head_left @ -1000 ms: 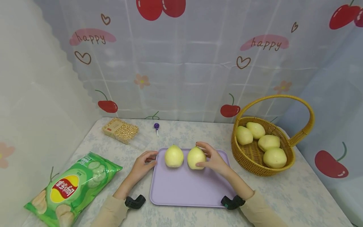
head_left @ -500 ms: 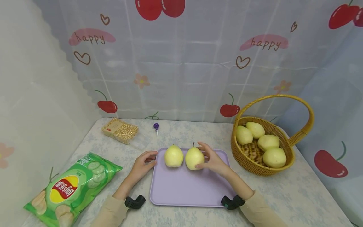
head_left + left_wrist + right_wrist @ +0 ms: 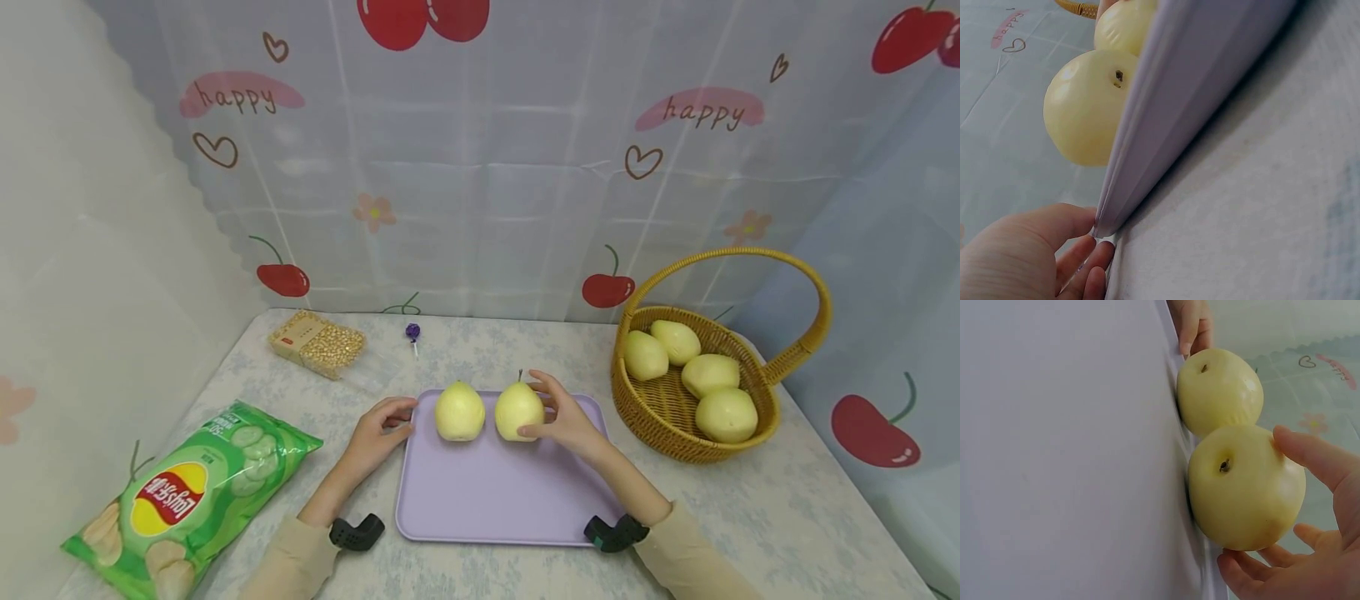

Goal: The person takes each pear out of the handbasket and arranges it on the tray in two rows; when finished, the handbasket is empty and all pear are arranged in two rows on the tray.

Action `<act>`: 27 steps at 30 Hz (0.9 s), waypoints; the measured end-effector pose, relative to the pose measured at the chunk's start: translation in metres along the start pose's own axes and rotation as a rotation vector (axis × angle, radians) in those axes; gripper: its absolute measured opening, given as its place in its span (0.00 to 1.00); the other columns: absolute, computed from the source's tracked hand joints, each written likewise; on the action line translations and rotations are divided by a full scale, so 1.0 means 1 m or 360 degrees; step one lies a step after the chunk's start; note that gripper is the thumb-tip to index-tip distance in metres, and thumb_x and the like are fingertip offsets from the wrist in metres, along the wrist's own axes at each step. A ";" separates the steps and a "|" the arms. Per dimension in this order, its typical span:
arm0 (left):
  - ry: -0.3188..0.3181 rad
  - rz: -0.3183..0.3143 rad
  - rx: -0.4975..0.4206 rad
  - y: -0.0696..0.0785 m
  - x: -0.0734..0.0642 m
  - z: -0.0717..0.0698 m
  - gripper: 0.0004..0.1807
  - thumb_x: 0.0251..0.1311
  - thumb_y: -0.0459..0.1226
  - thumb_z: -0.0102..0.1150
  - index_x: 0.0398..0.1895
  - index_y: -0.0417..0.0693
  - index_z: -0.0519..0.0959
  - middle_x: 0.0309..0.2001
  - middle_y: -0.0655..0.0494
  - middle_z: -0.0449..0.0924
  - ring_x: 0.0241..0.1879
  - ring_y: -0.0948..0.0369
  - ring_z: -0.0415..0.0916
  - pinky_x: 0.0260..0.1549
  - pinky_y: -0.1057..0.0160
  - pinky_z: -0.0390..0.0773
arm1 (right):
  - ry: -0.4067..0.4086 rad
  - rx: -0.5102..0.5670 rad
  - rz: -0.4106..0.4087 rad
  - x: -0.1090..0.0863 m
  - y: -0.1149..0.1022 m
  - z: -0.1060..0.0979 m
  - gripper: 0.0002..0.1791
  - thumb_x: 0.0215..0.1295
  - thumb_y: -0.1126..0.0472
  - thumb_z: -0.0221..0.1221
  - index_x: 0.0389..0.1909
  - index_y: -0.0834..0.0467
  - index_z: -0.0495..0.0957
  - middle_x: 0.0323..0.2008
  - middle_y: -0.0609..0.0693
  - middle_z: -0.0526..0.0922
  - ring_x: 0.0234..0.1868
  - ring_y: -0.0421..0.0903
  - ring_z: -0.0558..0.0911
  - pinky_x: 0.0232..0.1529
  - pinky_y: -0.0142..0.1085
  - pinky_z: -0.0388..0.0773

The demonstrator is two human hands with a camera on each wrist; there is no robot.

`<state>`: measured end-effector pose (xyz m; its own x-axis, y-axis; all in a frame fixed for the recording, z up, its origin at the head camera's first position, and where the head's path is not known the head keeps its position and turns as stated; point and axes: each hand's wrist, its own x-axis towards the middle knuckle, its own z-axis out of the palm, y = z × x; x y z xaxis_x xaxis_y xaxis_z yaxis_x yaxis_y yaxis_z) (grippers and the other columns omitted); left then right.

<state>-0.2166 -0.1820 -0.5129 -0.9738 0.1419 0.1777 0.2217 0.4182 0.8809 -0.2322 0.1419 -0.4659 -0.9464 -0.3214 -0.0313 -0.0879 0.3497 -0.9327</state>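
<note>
- Tray [image 3: 510,504], lilac: right pear [image 3: 516,408] and left pear [image 3: 460,412] upright near far edge.
- Right hand [image 3: 566,423]: thumb and curved fingers pinching right pear, thumb partly covering it.
- Left hand [image 3: 381,429]: thumb touching tray's far-left rim; cannot tell whether pinching.
- Pear gap: visible overhead; right wrist view overlaps them, showing right pear's dark hollow.
- Basket [image 3: 651,429], wicker: right of tray, four pears [image 3: 711,377] inside.
- Grain packet [image 3: 318,343], lollipop [image 3: 413,332]: beyond tray.
- Curtain [image 3: 480,233], cherry-printed: farthest.
</note>
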 end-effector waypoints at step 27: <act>-0.0030 -0.0019 -0.0018 0.037 -0.009 -0.008 0.19 0.60 0.28 0.58 0.56 0.33 0.75 0.54 0.40 0.77 0.50 0.47 0.76 0.50 0.56 0.75 | 0.0089 0.0020 -0.0228 -0.008 -0.015 -0.046 0.41 0.62 0.65 0.60 0.72 0.61 0.50 0.68 0.68 0.60 0.69 0.67 0.60 0.67 0.61 0.58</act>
<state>-0.2001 -0.1745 -0.4787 -0.9752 0.1537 0.1591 0.2094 0.4096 0.8879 -0.2379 0.1797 -0.4346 -0.9404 -0.3175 0.1223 -0.2197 0.2924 -0.9307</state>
